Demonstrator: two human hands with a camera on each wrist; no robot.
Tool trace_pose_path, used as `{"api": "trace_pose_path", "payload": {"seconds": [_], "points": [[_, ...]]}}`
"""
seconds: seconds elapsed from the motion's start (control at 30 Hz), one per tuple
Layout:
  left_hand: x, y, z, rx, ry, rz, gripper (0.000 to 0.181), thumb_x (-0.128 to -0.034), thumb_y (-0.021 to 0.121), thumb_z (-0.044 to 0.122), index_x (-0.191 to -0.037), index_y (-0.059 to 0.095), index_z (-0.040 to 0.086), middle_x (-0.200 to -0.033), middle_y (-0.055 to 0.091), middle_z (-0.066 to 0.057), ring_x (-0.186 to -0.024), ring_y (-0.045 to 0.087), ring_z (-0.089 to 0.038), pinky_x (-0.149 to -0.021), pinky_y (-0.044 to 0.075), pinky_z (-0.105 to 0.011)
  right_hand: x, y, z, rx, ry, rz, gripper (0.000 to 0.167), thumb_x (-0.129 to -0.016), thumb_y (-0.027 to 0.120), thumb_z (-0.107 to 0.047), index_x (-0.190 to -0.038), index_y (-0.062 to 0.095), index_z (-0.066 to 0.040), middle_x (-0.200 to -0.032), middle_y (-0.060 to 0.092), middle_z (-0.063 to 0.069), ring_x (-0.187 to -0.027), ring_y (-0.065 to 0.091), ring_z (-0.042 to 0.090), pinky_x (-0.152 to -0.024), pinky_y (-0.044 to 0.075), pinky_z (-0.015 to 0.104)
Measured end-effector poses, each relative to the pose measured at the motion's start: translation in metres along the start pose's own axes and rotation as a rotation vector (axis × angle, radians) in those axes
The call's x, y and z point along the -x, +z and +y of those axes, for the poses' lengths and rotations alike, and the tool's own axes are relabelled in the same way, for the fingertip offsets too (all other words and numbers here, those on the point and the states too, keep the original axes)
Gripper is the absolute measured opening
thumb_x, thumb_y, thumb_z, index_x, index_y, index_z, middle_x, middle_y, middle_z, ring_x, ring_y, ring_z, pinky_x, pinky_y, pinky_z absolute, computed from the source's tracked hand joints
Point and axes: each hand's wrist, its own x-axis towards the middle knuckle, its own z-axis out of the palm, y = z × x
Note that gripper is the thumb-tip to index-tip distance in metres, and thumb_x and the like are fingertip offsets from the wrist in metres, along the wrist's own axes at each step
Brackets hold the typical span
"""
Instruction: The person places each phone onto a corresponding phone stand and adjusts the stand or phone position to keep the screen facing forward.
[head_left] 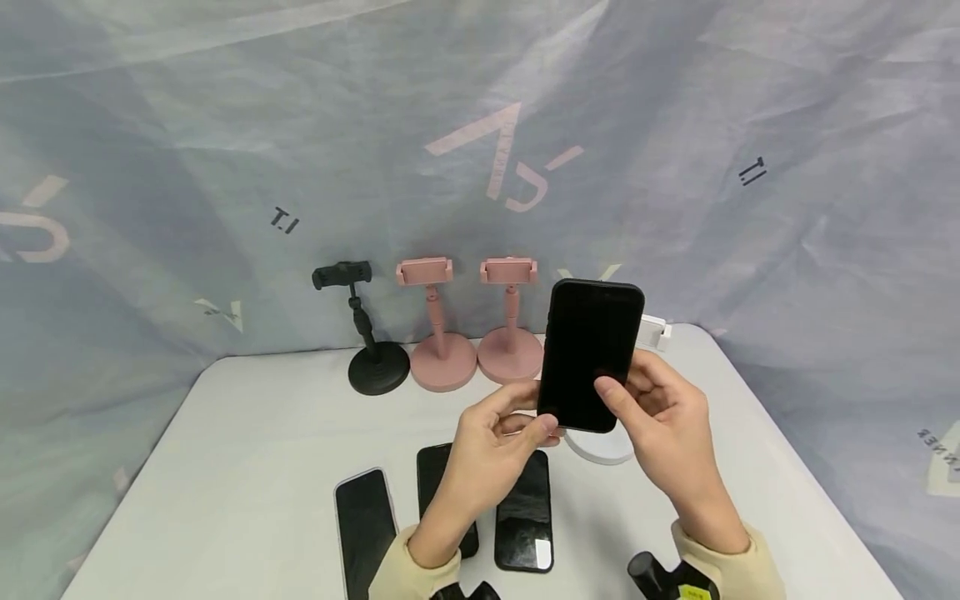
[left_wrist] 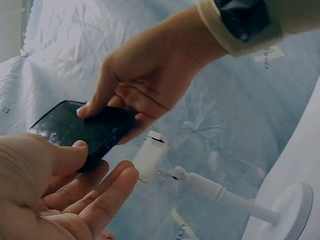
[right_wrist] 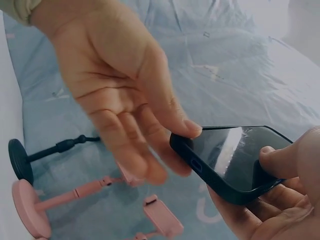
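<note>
Both hands hold one black phone [head_left: 588, 350] upright above the table, its dark screen toward the head camera. The left hand [head_left: 495, 450] pinches its lower left corner, thumb on the front edge and fingers behind. On the right side, the right hand [head_left: 671, 433] grips it with the thumb on the screen. In the left wrist view the phone [left_wrist: 75, 125] lies between the left hand [left_wrist: 60, 185] and the right hand [left_wrist: 150, 70]. Behind the phone stands a white phone stand [head_left: 600, 446], partly hidden; its white clamp shows in the left wrist view.
A black stand [head_left: 378, 368] and two pink stands [head_left: 444, 362] [head_left: 512, 354] line the back of the white table [head_left: 255, 433]. Three phones lie near the front: one at left [head_left: 363, 525], one partly under the left arm [head_left: 431, 471], one beside it [head_left: 525, 517]. Printed cloth hangs behind.
</note>
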Motion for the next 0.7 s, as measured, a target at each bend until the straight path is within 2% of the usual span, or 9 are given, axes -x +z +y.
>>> {"api": "trace_pose_path", "payload": {"seconds": [0.17,0.37,0.57,0.7], "points": [[-0.006,0.005,-0.005,-0.051,-0.039,-0.021,0.035,-0.1018,0.066,0.013,-0.135,0.062,0.001,-0.12,0.068,-0.021,-0.098,0.076,-0.032,-0.083,0.063,-0.035,-0.003,-0.006,0.001,0.018,0.006,0.048,0.029,-0.095,0.066,0.009,-0.124,0.065,0.009,-0.109,0.078,-0.005,-0.099,0.076,0.009,-0.083,0.058,0.018],[-0.018,0.007,-0.009,-0.177,-0.043,-0.02,0.033,-0.1025,0.066,0.016,-0.133,0.064,0.003,-0.119,0.07,-0.015,-0.1,0.075,-0.026,-0.082,0.062,-0.031,-0.005,-0.01,0.003,0.093,0.078,0.104,0.029,-0.097,0.068,0.002,-0.126,0.068,0.002,-0.111,0.078,-0.004,-0.1,0.075,0.01,-0.085,0.057,0.019],[-0.033,0.009,-0.013,-0.2,-0.052,-0.028,0.034,-0.1033,0.065,0.021,-0.134,0.064,0.006,-0.127,0.069,-0.012,-0.106,0.073,-0.024,-0.082,0.062,-0.029,-0.01,-0.018,0.009,0.042,0.108,0.165,0.027,-0.096,0.069,0.002,-0.123,0.068,0.005,-0.108,0.079,-0.002,-0.098,0.076,0.011,-0.084,0.058,0.019],[-0.04,0.011,-0.015,-0.232,-0.078,-0.018,0.036,-0.1038,0.064,0.026,-0.136,0.064,0.012,-0.133,0.067,-0.005,-0.114,0.07,-0.019,-0.084,0.061,-0.027,-0.012,-0.023,0.013,0.036,0.139,0.201,0.027,-0.096,0.07,0.001,-0.122,0.068,0.005,-0.106,0.079,-0.002,-0.096,0.076,0.01,-0.083,0.058,0.019]]}}
